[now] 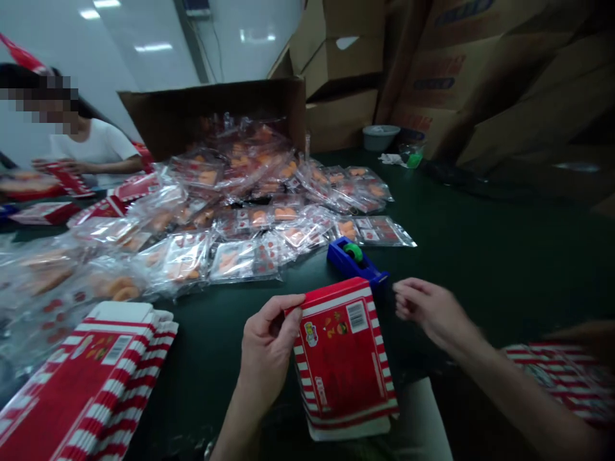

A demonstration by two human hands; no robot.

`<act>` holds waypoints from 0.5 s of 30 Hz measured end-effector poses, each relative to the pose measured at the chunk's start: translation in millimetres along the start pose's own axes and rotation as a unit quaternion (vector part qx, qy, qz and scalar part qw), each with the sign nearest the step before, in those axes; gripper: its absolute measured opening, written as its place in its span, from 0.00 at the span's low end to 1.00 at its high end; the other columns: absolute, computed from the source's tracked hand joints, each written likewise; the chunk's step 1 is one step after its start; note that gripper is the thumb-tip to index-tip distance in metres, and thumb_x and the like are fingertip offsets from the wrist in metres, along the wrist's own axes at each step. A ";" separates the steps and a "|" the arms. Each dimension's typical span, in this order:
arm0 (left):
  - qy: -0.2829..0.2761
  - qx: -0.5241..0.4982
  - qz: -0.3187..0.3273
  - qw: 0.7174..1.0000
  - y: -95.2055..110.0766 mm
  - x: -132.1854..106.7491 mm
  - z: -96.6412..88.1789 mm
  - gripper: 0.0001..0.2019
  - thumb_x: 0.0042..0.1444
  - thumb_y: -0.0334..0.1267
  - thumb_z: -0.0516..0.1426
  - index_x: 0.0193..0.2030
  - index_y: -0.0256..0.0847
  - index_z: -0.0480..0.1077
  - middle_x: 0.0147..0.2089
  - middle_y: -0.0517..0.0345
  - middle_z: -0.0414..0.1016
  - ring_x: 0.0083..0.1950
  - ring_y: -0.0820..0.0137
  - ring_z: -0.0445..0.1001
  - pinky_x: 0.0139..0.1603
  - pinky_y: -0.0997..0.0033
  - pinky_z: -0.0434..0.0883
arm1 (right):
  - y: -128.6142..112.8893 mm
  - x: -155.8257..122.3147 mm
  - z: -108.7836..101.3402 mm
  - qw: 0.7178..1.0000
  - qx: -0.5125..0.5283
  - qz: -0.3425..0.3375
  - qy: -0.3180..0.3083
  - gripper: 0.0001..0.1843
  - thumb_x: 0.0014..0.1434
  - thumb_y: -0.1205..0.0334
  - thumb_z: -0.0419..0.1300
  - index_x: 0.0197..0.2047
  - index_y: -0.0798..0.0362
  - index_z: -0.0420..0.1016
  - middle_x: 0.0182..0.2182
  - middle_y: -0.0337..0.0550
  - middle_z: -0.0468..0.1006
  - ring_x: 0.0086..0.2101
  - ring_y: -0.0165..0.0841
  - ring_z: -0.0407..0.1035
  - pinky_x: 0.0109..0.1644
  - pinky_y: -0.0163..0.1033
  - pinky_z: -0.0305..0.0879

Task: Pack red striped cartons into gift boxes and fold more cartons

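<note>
My left hand (267, 349) grips the upper left corner of a red box with white stripes (343, 358), thumb on its top edge, and holds it upright over the dark green table (480, 256). To the right of the box's top, my right hand (427, 307) hovers with its fingers curled together in a pinch, close to a blue tape dispenser (358, 261) with a green roll. What the right fingers hold, if anything, is too small to make out.
A stack of flat red-and-white cartons (81, 384) lies at the lower left, more (567, 378) at the lower right. Clear packets with orange items (240, 211) spill from an open cardboard box (211, 112). A person in white (91, 150) works at the far left. Cardboard boxes (456, 64) stand behind.
</note>
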State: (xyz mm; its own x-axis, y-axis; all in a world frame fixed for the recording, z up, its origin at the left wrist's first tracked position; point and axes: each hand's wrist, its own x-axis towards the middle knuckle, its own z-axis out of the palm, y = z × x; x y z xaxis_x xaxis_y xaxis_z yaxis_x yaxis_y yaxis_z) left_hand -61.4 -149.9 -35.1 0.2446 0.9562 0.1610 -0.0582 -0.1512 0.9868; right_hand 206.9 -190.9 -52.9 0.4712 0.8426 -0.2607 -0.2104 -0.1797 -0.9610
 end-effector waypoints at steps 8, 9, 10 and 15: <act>-0.029 0.263 0.432 0.862 42.2 -24.7 12.0 0.26 0.55 0.25 0.58 0.58 0.55 0.68 0.54 0.54 0.75 0.54 0.59 0.74 0.56 0.58 0.72 | -39.3 -102.3 51.7 0.955 0.177 -0.060 -0.229 0.12 0.54 0.55 0.67 0.26 0.52 0.72 0.13 0.35 0.67 0.14 0.25 0.60 0.19 0.31 0.58; -0.034 0.273 0.445 0.852 37.0 -26.5 13.2 0.28 0.54 0.24 0.58 0.59 0.54 0.68 0.54 0.53 0.75 0.56 0.58 0.73 0.59 0.55 0.69 | -31.6 -102.7 59.1 0.949 0.199 -0.036 -0.241 0.13 0.53 0.55 0.67 0.26 0.53 0.72 0.14 0.35 0.67 0.15 0.24 0.60 0.19 0.30 0.58; -0.039 0.280 0.453 0.845 32.0 -28.4 13.6 0.28 0.54 0.23 0.57 0.60 0.53 0.67 0.53 0.52 0.76 0.57 0.58 0.72 0.60 0.53 0.67 | -23.2 -100.9 64.9 0.944 0.218 -0.017 -0.247 0.14 0.52 0.55 0.68 0.26 0.54 0.72 0.14 0.35 0.68 0.15 0.24 0.60 0.20 0.30 0.59; -0.041 0.281 0.475 0.833 21.8 -38.5 8.4 0.25 0.55 0.21 0.56 0.57 0.46 0.69 0.51 0.49 0.76 0.57 0.60 0.72 0.60 0.54 0.68 | 3.8 -92.4 73.8 0.925 0.260 0.025 -0.277 0.16 0.50 0.53 0.70 0.27 0.58 0.73 0.14 0.35 0.68 0.14 0.23 0.61 0.19 0.28 0.60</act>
State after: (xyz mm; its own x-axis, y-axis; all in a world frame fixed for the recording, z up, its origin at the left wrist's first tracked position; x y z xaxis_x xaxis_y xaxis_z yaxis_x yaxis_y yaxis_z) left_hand -64.0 -192.1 -19.6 0.4120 0.3220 0.8524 0.1933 -0.9451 0.2636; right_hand 99.4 -232.0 -25.7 -0.0315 0.9965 -0.0779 -0.6719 -0.0788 -0.7365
